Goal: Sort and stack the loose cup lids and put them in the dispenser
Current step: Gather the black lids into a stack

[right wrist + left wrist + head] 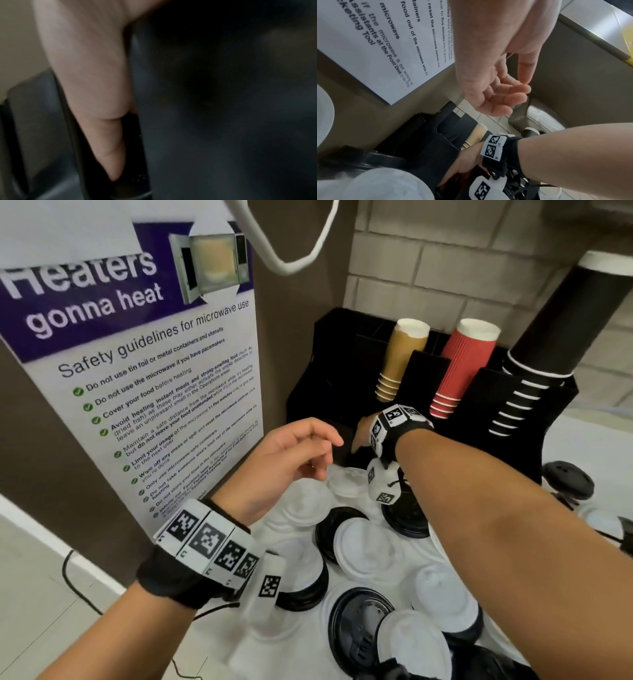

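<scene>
Right hand point(363, 433) is down in the black plastic dispenser point(329, 371), grip hidden, can't tell what it's holding. Left hand point(291, 453) hangs loose, empty. Probably best seating stacks flat, keeping white plastic lids point(370, 546) apart from black ones.

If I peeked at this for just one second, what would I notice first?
Probably the big purple microwave poster on the left wall. Next, the mess of white and black lids across the counter below, and the red cups poking from the black dispenser at the back, where the right hand reaches in.
</scene>
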Demonstrator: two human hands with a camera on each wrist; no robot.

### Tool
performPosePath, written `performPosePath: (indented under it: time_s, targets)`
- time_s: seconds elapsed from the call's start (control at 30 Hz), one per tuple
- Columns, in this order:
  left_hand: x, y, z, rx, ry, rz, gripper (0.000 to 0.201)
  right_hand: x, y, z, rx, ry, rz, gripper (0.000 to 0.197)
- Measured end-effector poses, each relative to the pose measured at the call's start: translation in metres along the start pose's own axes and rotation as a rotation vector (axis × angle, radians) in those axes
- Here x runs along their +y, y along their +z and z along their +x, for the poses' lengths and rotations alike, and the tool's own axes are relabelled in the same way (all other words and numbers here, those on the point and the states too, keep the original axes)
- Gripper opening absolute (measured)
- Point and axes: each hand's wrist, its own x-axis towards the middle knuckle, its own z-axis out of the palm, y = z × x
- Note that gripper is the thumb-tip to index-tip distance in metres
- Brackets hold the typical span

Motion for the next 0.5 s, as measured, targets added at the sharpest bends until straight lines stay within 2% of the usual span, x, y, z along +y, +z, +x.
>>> performPosePath:
  time_s: [0.1, 0.2, 0.37, 0.5]
  targets:
    - [0.000, -0.002, 0.000, 0.008, 0.011, -0.006, 0.023, 0.003, 0.000, 0.001, 0.031, -0.025, -0.013, 0.045]
    - [-0.001, -0.003, 0.002, 0.023, 0.020, -0.015, 0.023, 0.004, -0.002, -0.003, 0.111, -0.015, -0.016, 0.035]
    - [-0.002, -0.002, 0.005, 0.067, 0.031, -0.004, 0.022, 0.002, -0.021, -0.019, 0.368, 0.010, 0.060, 0.028]
    - [-0.010, -0.003, 0.008, 0.224, 0.012, -0.004, 0.020, 0.014, -0.050, -0.053, 0.572, 0.080, 0.183, 0.024]
